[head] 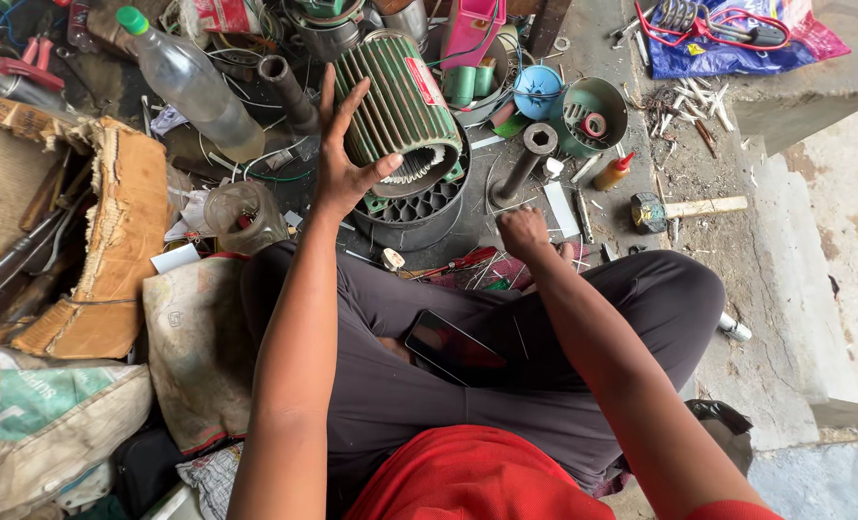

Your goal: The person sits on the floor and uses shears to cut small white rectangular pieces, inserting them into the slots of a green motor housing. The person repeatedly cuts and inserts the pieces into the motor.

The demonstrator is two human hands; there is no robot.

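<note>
**Open palm on the green motor housing, fist low beside it**

The green ribbed motor housing (402, 114) lies tilted on its side atop a round dark metal ring (417, 214), its open end with the winding slots facing the person. The left hand (344, 154) is spread flat, fingers wide apart, palm against the housing's left flank and thumb reaching toward the open end; it presses rather than grasps, holding nothing. The right hand (524, 231) sits below and to the right of the housing, well apart from it, curled into a closed fist with its back to the camera. Whether anything is inside that fist cannot be told, since the fingers are turned away.

Just right of the housing a dark socket wrench (527, 162) lies on the ground, and a hammer (684, 209) lies farther right. Left of the housing a clear plastic bottle (190, 85) with a green cap rests at a slant. A dark phone (453, 347) rests on the person's lap, below the housing. The clutter behind the housing is too tangled to sort out, and its far end is cut off by other parts.
</note>
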